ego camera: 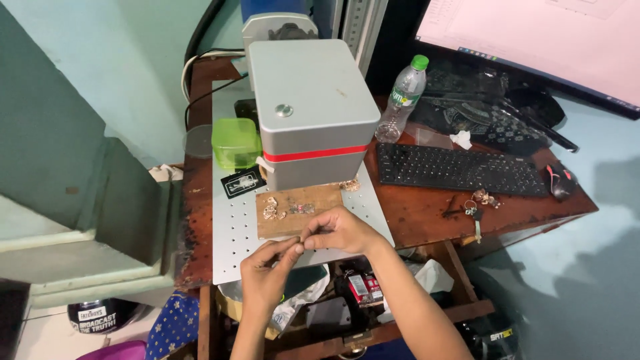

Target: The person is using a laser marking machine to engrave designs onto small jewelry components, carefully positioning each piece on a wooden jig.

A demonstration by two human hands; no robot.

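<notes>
Gold-coloured tiny piece point(298, 248) pinched between our left hand point(265, 275) and right hand point(341, 230), fingertips closed on it together, just over the near edge of the wooden board point(293, 208). More small bits point(271, 209) lie on that board, below the grey machine box point(308, 110).

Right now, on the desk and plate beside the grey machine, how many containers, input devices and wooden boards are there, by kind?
Containers: 2 (green plastic box, clear water bottle)
Input devices: 2 (black keyboard, black mouse)
Wooden boards: 1 (wooden board)
Total: 5
</notes>
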